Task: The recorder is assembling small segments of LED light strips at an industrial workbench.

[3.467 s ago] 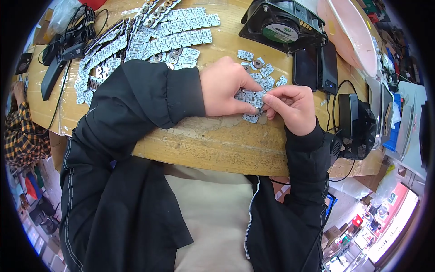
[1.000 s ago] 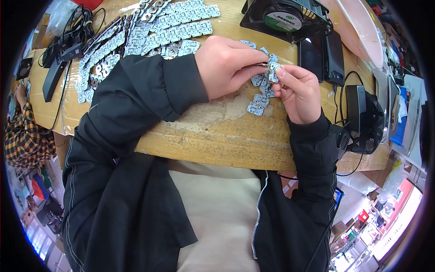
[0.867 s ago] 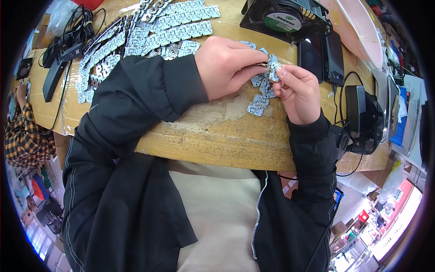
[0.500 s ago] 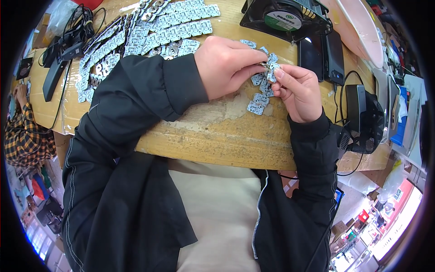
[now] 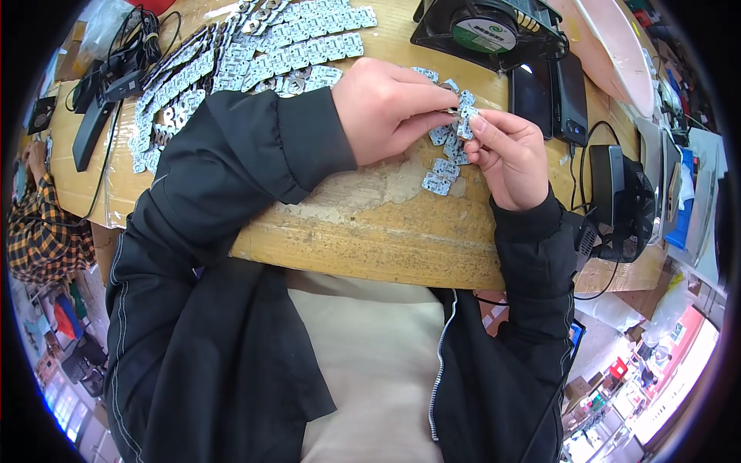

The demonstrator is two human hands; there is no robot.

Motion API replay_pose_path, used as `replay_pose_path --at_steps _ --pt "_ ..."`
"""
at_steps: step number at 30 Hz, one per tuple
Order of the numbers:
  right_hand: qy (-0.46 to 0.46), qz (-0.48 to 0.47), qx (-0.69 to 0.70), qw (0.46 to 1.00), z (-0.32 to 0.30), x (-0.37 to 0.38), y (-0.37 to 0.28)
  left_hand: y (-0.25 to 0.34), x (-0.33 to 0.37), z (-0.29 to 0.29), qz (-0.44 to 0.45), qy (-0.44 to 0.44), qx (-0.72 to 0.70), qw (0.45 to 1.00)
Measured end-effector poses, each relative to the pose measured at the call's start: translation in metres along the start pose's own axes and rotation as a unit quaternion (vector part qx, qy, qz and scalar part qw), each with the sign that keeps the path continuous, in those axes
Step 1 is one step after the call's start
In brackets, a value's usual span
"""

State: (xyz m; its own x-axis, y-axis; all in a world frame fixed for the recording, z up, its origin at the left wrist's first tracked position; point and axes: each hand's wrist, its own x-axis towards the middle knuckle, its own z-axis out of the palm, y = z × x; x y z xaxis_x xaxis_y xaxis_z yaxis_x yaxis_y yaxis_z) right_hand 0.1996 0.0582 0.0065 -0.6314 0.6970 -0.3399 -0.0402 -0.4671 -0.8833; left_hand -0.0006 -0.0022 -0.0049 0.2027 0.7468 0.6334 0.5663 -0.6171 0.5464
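Note:
My right hand [image 5: 511, 157] pinches a small whitish-blue circuit board piece [image 5: 466, 123] between thumb and fingers. From the left, my left hand [image 5: 392, 112] reaches in with its thumb and forefinger closed at the board's left edge. A tiny dark, metallic-looking bit shows at those fingertips, too small to name. Below and behind my fingers, loose circuit board pieces [image 5: 441, 174] lie in a small scattered heap on the worn wooden table [image 5: 363, 231]. Part of the heap is hidden by my hands.
Many strips of circuit boards [image 5: 309, 52] spread over the table's far left. A black fan [image 5: 485, 35] stands at the far side, beside dark phones [image 5: 570, 96]. Black cables and adapters [image 5: 123, 85] lie left; a mesh-covered device [image 5: 621, 202] stands right. Another person's checked sleeve [image 5: 48, 231] shows far left.
Both hands stay almost in place over the heap. My left fingertips shift very slightly right and up at the board's edge; the right hand's pinch is unchanged.

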Motion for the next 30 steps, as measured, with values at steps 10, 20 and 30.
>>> replay_pose_path --at_steps 10,20,30 --pt "0.033 -0.011 0.023 0.999 0.003 0.002 0.001 0.006 0.003 -0.008 -0.098 -0.02 -0.054 0.994" --pt "0.01 -0.071 -0.066 0.995 -0.002 0.003 0.007 0.002 0.003 -0.008 -0.101 -0.106 -0.128 0.981" --pt "0.069 -0.128 -0.103 0.984 -0.024 0.003 -0.007 0.007 0.005 -0.012 -0.249 -0.099 -0.273 0.924"
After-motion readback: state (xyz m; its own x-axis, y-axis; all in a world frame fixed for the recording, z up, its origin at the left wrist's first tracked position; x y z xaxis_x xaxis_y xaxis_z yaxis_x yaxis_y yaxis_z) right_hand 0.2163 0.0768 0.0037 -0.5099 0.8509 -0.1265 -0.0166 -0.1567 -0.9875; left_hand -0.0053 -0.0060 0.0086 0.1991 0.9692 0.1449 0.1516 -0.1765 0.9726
